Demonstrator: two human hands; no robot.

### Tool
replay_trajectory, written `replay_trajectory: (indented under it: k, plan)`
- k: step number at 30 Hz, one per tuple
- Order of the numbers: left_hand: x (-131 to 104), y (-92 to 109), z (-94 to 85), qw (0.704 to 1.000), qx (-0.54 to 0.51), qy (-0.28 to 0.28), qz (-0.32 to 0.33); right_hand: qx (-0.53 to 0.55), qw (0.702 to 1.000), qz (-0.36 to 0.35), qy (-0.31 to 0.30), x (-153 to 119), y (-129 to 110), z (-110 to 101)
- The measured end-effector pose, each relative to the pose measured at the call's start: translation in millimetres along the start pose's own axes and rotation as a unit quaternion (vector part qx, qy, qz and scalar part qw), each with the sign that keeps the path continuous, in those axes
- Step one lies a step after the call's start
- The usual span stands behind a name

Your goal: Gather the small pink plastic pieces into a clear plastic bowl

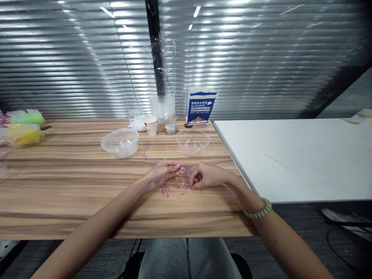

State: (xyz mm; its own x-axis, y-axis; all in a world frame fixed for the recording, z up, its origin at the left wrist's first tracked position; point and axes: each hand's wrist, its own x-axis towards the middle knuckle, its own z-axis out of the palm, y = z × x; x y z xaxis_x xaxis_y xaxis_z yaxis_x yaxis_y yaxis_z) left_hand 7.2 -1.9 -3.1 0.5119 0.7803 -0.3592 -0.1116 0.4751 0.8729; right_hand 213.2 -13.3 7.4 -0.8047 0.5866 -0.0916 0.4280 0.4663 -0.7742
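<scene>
My left hand [164, 173] is turned partly palm up over the wooden table, its thumb pressed to the fingertips; whatever it pinches is too small to make out. Thumb and forefinger of my right hand [207, 175] come together at the right edge of a scatter of small pink and clear pieces [167, 190]. Whether a piece is between those fingertips cannot be seen. A little clear, shiny heap [186, 171] lies between the two hands. Farther back are a small pink cluster [144, 156] and a faint green one [165, 157].
Behind the hands stand a translucent bowl [120, 144], a clear bowl [193, 143], a paper cup [151, 126], a small round tin [171, 128] and a blue-and-white bag [201, 108]. Colourful plastic packets [23, 130] lie far left. A white table [296, 159] adjoins on the right.
</scene>
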Motion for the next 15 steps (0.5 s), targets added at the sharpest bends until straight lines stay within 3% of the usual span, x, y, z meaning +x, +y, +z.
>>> replay_trajectory:
  k: [6,15]
  plan:
    - [2.2,-2.5,-2.4,1.0,-0.005,-0.013,0.004,0.019,0.999,-0.034,-0.002,2.2,0.3,3.5]
    - [2.6,-4.0,-3.7,1.0,-0.002,-0.015,0.007,-0.01,1.0,-0.021,-0.008,3.7,-7.1,4.7]
